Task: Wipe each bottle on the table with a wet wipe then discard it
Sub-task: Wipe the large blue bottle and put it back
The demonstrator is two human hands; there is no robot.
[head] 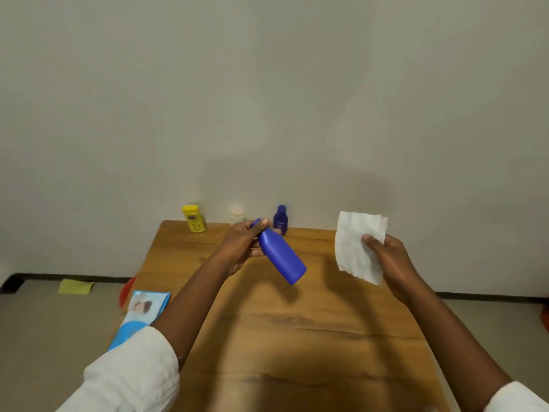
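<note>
My left hand (240, 248) grips a blue bottle (282, 258) near its cap and holds it tilted above the wooden table (297, 322), base pointing down to the right. My right hand (389, 263) pinches a white wet wipe (356, 245), which hangs unfolded in the air to the right of the bottle, apart from it. At the table's far edge, against the wall, stand a yellow bottle (194, 218), a small pale clear bottle (237, 214) and a small dark blue bottle (280, 220).
A blue wet-wipe pack (142, 313) lies at the table's left edge, partly behind my left sleeve. A red object (126, 292) sits on the floor beside the table. A yellow-green cloth (75, 286) lies on the floor at the left.
</note>
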